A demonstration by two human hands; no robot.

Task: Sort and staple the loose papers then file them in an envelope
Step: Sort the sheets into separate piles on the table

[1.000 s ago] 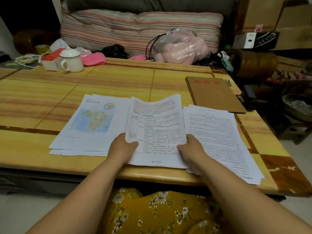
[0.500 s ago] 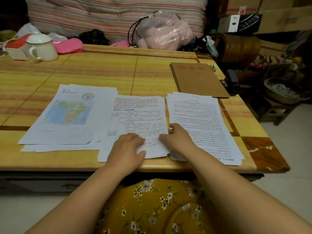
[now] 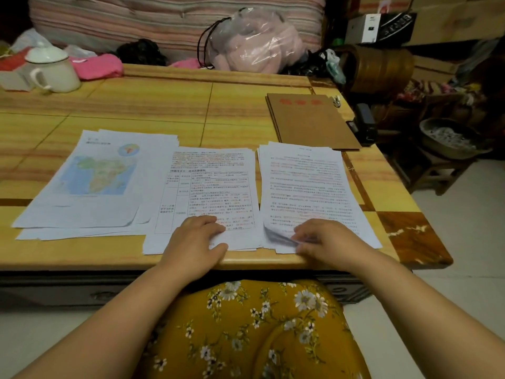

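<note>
Wooden worktop (image 3: pixel 232 105) holds three sorted stacks; left hand (image 3: pixel 195 243) presses flat on the middle stack (image 3: pixel 213 187), right hand (image 3: pixel 323 239) pinches its neighbour's (image 3: pixel 306 181) corner, stapling likely next.

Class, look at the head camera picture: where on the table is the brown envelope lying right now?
The brown envelope lies flat at the table's far right, just beyond the right-hand paper stack, with the black stapler beside its right edge.

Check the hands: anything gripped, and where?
Right hand pinches the near-left corner of the right stack, lifting a few sheets. Left hand lies flat on the middle stack's near edge, gripping nothing.
</note>
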